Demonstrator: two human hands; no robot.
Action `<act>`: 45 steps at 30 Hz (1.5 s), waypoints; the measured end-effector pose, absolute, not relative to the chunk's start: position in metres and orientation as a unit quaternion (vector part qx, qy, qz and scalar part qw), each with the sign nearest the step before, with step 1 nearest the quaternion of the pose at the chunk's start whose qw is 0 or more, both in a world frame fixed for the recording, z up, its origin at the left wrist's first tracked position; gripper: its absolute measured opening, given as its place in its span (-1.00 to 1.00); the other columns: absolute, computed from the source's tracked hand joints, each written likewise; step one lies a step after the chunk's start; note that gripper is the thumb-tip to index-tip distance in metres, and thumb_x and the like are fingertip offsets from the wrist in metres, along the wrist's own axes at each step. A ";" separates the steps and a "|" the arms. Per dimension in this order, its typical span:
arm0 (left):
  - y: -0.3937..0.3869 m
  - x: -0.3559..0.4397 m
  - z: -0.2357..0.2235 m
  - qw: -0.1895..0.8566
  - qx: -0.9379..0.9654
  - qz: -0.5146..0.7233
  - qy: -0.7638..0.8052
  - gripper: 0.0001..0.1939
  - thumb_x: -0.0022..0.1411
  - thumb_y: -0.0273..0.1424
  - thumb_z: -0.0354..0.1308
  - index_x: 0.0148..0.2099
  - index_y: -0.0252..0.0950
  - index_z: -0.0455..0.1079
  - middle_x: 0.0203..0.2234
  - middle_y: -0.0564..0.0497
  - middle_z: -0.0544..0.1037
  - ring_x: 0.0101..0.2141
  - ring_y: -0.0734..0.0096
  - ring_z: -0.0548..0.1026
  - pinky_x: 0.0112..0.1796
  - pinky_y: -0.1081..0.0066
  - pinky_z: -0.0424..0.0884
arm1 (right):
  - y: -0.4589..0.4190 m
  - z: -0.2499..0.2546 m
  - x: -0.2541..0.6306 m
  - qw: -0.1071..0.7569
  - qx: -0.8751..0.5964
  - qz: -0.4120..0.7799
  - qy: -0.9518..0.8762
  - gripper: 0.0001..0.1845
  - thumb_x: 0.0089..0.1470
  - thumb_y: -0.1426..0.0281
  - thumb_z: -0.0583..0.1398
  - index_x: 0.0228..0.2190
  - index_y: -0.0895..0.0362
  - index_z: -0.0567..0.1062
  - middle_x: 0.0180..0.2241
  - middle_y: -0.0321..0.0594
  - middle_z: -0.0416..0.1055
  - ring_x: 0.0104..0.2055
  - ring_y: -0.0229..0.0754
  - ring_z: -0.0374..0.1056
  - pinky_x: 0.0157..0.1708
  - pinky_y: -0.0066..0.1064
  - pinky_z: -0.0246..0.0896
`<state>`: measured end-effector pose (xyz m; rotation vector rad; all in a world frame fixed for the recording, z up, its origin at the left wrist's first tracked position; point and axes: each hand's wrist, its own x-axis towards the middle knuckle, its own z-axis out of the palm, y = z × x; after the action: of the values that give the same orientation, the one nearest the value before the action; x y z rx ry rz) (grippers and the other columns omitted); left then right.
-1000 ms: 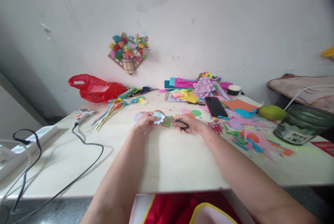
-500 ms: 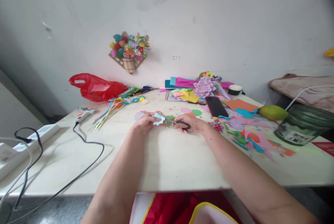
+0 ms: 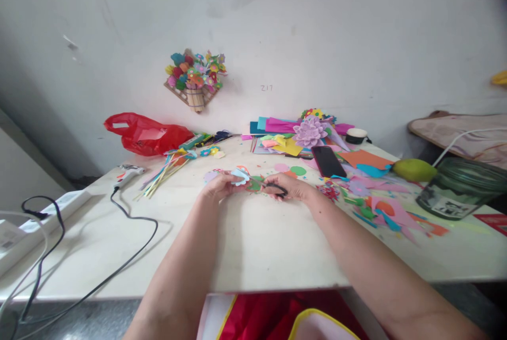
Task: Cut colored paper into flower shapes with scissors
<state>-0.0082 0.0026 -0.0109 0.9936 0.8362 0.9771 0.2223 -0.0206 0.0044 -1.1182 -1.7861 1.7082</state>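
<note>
Between the fingers of my left hand (image 3: 220, 186) is a light blue flower cutout (image 3: 240, 176) with a scalloped edge. My right hand (image 3: 291, 187) is closed around the dark handles of a pair of scissors (image 3: 276, 188), whose blades point left and reach the cutout's right edge. Whether the blades are apart is too small to tell. Beneath and between the hands lie coloured pieces, among them a green disc (image 3: 255, 183). Further back are another green disc (image 3: 298, 170) and a pink disc (image 3: 282, 168).
Left are a glue gun (image 3: 130, 173) with its cord, a power strip (image 3: 59, 213), thin sticks (image 3: 158, 172) and a red plastic bag (image 3: 148, 134). Right are a phone (image 3: 329, 161), coloured scraps (image 3: 392, 212), a yellow-green fruit-like object (image 3: 414, 170) and a glass jar (image 3: 461, 189). Coloured sheets (image 3: 277, 124) lie by the wall.
The light blue cutout has turned slightly in my left hand and shifted a little to the left. My right hand with the scissors stays almost in place.
</note>
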 end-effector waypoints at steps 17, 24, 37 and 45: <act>0.005 -0.001 -0.013 0.669 0.461 0.457 0.361 -0.88 -0.21 -0.60 0.31 -0.48 -0.44 0.51 -0.54 -0.12 0.58 -0.48 0.33 0.55 -0.41 0.46 0.48 | -0.020 -0.003 0.225 0.239 -0.381 0.561 -0.695 -0.76 -0.10 0.26 0.21 -0.47 0.19 0.36 -0.69 -0.41 0.29 -0.75 -0.45 0.15 -0.83 -0.62 -0.23; 0.006 -0.001 -0.016 0.685 0.460 0.444 0.350 -0.88 -0.20 -0.61 0.29 -0.47 -0.44 0.50 -0.51 -0.15 0.59 -0.42 0.25 0.57 -0.37 0.40 0.49 | -0.018 -0.004 0.225 0.239 -0.383 0.565 -0.691 -0.77 -0.10 0.25 0.19 -0.47 0.19 0.39 -0.69 -0.40 0.29 -0.75 -0.45 0.14 -0.81 -0.62 -0.22; 0.000 0.004 -0.008 0.675 0.445 0.459 0.369 -0.89 -0.16 -0.63 0.25 -0.45 -0.45 0.49 -0.51 -0.13 0.58 -0.46 0.32 0.56 -0.43 0.48 0.46 | -0.019 -0.003 0.220 0.264 -0.402 0.589 -0.650 -0.88 -0.11 0.39 0.18 -0.47 0.20 0.43 -0.72 -0.39 0.29 -0.75 -0.42 0.16 -0.81 -0.60 -0.22; -0.005 0.008 -0.003 0.691 0.426 0.467 0.350 -0.77 -0.17 -0.61 0.23 -0.34 -0.44 0.49 -0.46 -0.11 0.58 -0.42 0.27 0.57 -0.39 0.39 0.50 | -0.021 -0.002 0.216 0.296 -0.386 0.623 -0.612 -0.88 -0.12 0.40 0.15 -0.48 0.21 0.41 -0.71 -0.40 0.27 -0.75 -0.43 0.12 -0.78 -0.60 -0.14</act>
<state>0.0080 -0.0048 -0.0028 0.9517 0.7834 1.0438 0.2161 -0.0215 -0.0017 -1.0269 -1.6284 1.6571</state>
